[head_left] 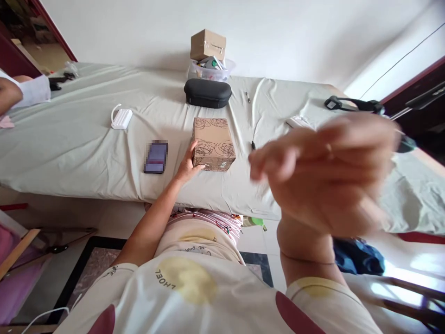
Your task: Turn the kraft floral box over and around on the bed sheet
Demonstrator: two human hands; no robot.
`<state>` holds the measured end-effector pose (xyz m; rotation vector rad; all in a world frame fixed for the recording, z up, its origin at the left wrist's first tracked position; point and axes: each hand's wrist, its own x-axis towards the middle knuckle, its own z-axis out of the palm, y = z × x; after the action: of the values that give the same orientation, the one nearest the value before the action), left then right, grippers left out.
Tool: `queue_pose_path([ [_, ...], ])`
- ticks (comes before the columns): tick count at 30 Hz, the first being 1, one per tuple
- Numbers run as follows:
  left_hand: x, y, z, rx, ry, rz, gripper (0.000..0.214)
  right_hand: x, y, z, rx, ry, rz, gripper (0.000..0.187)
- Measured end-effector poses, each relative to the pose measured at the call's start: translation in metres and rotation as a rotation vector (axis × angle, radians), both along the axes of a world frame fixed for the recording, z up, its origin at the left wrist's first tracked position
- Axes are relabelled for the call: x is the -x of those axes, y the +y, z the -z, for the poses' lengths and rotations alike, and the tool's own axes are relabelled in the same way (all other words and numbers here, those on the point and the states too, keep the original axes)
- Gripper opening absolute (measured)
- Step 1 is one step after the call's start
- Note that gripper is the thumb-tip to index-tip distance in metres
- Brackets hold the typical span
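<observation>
A brown cardboard box [212,134] with looping black scribbles on its top and near side stands on the cloth-covered table. My left hand [189,162] grips it at the lower left, with the thumb along the near bottom edge and the fingers on the left side. Raised close to the camera on the right, my right hand [323,171] is smeared by motion and clear of the box. Its fingers look bent, but whether they hold anything is unclear. A black-tipped pen [253,145] lies on the cloth between the box and that hand.
A phone [156,157] and a white power bank [122,118] lie left of the box. Behind stand a black zip case [207,93] and a clear tub [208,73] topped by another carton [207,45]. A black strapped device [354,105] lies right. Another person's arm [9,95] shows far left.
</observation>
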<state>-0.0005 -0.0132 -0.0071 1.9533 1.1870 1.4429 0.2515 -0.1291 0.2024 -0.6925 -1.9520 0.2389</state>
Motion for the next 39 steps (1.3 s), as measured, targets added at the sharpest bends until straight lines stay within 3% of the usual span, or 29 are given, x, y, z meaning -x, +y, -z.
queue_pose_path([
  [2, 0.001, 0.002, 0.002, -0.003, -0.033, -0.007, 0.097, 0.008, 0.043, 0.010, -0.066, 0.211, 0.004, 0.046],
  [3, 0.003, 0.002, 0.003, -0.006, -0.038, -0.004, 0.099, 0.012, 0.065, 0.024, -0.087, 0.201, 0.069, 0.045],
  [7, 0.006, 0.005, 0.006, -0.018, -0.007, 0.017, 0.101, 0.020, 0.133, 0.110, -0.101, -0.046, 0.220, 0.053],
  [10, 0.007, 0.003, 0.005, -0.019, 0.011, 0.006, 0.102, 0.021, 0.154, 0.165, -0.077, -0.070, 0.172, 0.049],
  [13, 0.007, 0.000, 0.001, -0.010, 0.022, 0.007, 0.101, 0.021, 0.157, 0.190, -0.015, 0.009, 0.171, 0.055],
  [18, 0.007, -0.002, -0.006, -0.003, 0.023, 0.001, 0.101, 0.012, 0.161, 0.200, 0.231, 0.085, 0.104, 0.083],
  [21, 0.008, 0.001, -0.015, 0.015, 0.034, -0.005, 0.101, 0.007, 0.162, 0.198, 0.346, 0.045, 0.079, 0.088],
  [28, -0.003, 0.020, -0.040, 0.003, 0.066, -0.053, 0.077, 0.010, 0.161, 0.199, 0.357, -0.017, 0.120, 0.090],
  [32, -0.008, 0.018, -0.031, -0.056, 0.027, -0.093, 0.071, 0.008, 0.162, 0.208, 0.387, -0.068, 0.204, 0.085],
  [39, 0.011, 0.017, -0.005, -0.072, -0.162, -0.193, 0.076, 0.006, 0.157, 0.207, 0.465, -0.072, 0.163, 0.079],
])
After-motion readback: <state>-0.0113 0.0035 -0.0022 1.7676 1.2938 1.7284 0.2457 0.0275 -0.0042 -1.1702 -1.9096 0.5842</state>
